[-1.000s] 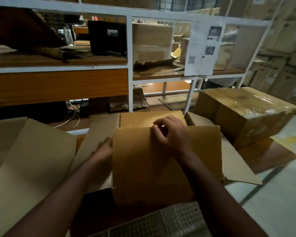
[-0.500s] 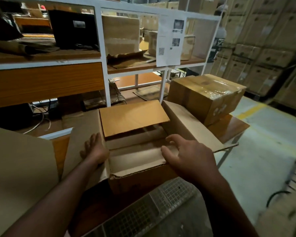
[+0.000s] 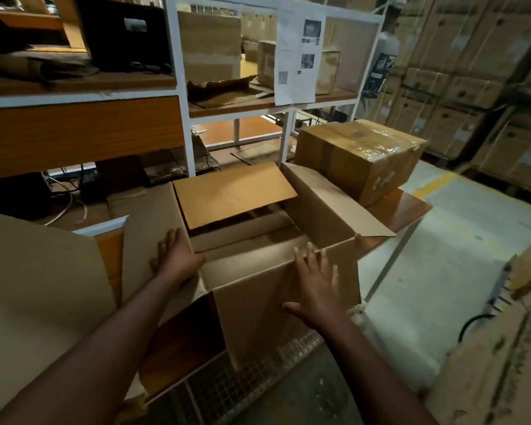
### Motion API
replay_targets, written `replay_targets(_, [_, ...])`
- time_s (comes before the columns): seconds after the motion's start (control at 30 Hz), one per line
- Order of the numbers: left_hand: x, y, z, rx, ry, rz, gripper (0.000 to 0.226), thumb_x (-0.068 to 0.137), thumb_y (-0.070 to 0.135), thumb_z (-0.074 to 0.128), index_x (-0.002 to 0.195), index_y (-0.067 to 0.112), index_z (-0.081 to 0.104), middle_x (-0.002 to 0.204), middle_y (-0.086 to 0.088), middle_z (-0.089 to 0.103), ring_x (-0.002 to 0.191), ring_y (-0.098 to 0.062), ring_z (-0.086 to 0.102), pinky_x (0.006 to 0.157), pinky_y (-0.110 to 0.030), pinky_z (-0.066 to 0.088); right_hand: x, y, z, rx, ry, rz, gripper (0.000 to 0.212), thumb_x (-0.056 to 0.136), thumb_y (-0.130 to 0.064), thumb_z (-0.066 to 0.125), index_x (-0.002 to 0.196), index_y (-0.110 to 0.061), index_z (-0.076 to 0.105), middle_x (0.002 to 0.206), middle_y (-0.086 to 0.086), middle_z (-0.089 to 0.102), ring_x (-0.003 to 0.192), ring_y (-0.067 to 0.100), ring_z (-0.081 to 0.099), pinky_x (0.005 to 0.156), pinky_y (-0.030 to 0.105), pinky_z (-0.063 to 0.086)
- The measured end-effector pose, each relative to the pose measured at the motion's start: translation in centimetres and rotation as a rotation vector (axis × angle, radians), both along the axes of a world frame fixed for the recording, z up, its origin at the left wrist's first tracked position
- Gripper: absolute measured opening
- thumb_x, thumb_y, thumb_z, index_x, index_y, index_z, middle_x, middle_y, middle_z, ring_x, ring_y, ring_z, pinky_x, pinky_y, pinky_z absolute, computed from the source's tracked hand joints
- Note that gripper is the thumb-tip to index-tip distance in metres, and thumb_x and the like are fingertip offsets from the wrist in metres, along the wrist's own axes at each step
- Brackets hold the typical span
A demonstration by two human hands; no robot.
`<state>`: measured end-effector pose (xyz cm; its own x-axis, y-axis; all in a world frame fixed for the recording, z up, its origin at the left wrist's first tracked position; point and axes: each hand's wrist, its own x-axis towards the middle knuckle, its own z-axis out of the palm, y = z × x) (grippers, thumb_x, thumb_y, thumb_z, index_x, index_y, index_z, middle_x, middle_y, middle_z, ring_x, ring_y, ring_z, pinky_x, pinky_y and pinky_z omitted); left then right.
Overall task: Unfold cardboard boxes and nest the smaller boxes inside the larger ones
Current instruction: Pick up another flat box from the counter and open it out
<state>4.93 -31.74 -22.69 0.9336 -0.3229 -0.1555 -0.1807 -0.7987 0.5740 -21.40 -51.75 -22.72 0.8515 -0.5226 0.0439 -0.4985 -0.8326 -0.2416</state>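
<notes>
The left hand (image 3: 177,259) lies flat, fingers straight, on the left flap of the open cardboard box (image 3: 258,289) on the table (image 3: 396,210). The right hand (image 3: 316,289) presses spread, straight fingers on the box's near flap, gripping nothing. A taped box (image 3: 359,157) sits behind, farther right.

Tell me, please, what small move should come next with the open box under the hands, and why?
Probably fold the near flap down and outward. The right hand lies flat on it with straight fingers, the left hand steadies the left flap, and the open cardboard box has its far and right flaps already spread, so clearing the near one would leave the opening free for nesting.
</notes>
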Motion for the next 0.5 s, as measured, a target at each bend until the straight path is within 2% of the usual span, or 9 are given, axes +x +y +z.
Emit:
replay_targets(0.03, [-0.1, 0.2, 0.0, -0.007, 0.01, -0.002, 0.106, 0.084, 0.035, 0.075, 0.164, 0.028, 0.006, 0.173, 0.002, 0.004, 0.157, -0.033, 0.01, 0.122, -0.064, 0.017, 0.9, -0.3, 0.1, -0.064, 0.013, 0.053, 0.13, 0.08, -0.058, 0.083, 0.167, -0.038, -0.012, 0.177, 0.0, -0.02, 0.162, 0.031, -0.022, 0.129, 0.061, -0.01])
replay_targets(0.1, [-0.1, 0.3, 0.2, -0.034, 0.038, 0.004, 0.108, 0.086, 0.033, 0.076, 0.165, 0.026, 0.003, 0.174, 0.001, 0.0, 0.158, -0.031, 0.007, 0.124, -0.06, 0.016, 2.6, -1.2, 0.7, -0.165, 0.039, 0.177, 0.11, 0.08, -0.061, 0.081, 0.165, -0.036, 0.017, 0.177, 0.003, 0.014, 0.165, 0.031, 0.0, 0.129, 0.06, -0.009])
replay_targets(0.17, [-0.1, 0.5, 0.4, -0.101, 0.068, 0.005, 0.109, 0.085, 0.03, 0.077, 0.165, 0.026, 0.004, 0.174, -0.001, 0.003, 0.158, -0.03, 0.011, 0.125, -0.056, 0.021, 3.8, -2.0, 1.5, -0.214, 0.06, 0.247, 0.083, 0.079, -0.064, 0.08, 0.148, -0.035, 0.045, 0.154, -0.002, 0.048, 0.152, 0.026, 0.035, 0.13, 0.056, 0.005])
replay_targets(0.2, [-0.1, 0.6, 0.4, -0.143, 0.079, 0.008, 0.109, 0.084, 0.029, 0.078, 0.165, 0.028, 0.005, 0.173, -0.001, 0.007, 0.157, -0.03, 0.015, 0.124, -0.056, 0.026, 4.2, -2.2, 1.7, -0.23, 0.07, 0.264, 0.074, 0.078, -0.065, 0.08, 0.139, -0.035, 0.052, 0.143, -0.005, 0.056, 0.141, 0.023, 0.045, 0.128, 0.052, 0.015])
replay_targets(0.27, [-0.2, 0.6, 0.3, -0.168, 0.082, 0.02, 0.109, 0.083, 0.027, 0.078, 0.165, 0.031, 0.007, 0.173, 0.0, 0.009, 0.156, -0.03, 0.019, 0.122, -0.056, 0.029, 4.6, -2.6, 2.0, -0.256, 0.074, 0.293, 0.067, 0.077, -0.068, 0.079, 0.131, -0.034, 0.058, 0.133, -0.008, 0.062, 0.127, 0.02, 0.052, 0.114, 0.044, 0.03])
replay_targets(0.37, [-0.2, 0.1, 0.2, -0.097, 0.051, 0.044, 0.107, 0.084, 0.027, 0.075, 0.165, 0.029, 0.005, 0.173, 0.001, 0.006, 0.157, -0.031, 0.015, 0.123, -0.058, 0.024, 4.8, -2.7, 1.9, -0.296, 0.023, 0.332, 0.063, 0.072, -0.072, 0.079, 0.119, -0.033, 0.065, 0.121, -0.009, 0.069, 0.114, 0.021, 0.06, 0.094, 0.04, 0.035])
replay_targets(0.43, [-0.4, -0.4, 0.4, -0.06, 0.043, 0.052, 0.106, 0.084, 0.027, 0.073, 0.165, 0.029, 0.004, 0.172, -0.001, 0.007, 0.156, -0.033, 0.016, 0.122, -0.061, 0.023, 4.9, -3.1, 1.6, -0.31, -0.011, 0.354, 0.061, 0.069, -0.074, 0.08, 0.112, -0.032, 0.067, 0.114, -0.009, 0.072, 0.106, 0.021, 0.063, 0.088, 0.039, 0.036])
replay_targets(0.5, [-1.0, -1.0, 0.9, -0.02, 0.068, 0.062, 0.108, 0.087, 0.027, 0.072, 0.165, 0.026, -0.003, 0.173, 0.0, -0.002, 0.158, -0.033, 0.008, 0.123, -0.063, 0.018, 4.9, -3.6, 1.4, -0.31, -0.041, 0.392, 0.06, 0.069, -0.073, 0.081, 0.109, -0.03, 0.067, 0.11, -0.008, 0.072, 0.1, 0.021, 0.064, 0.086, 0.039, 0.04])
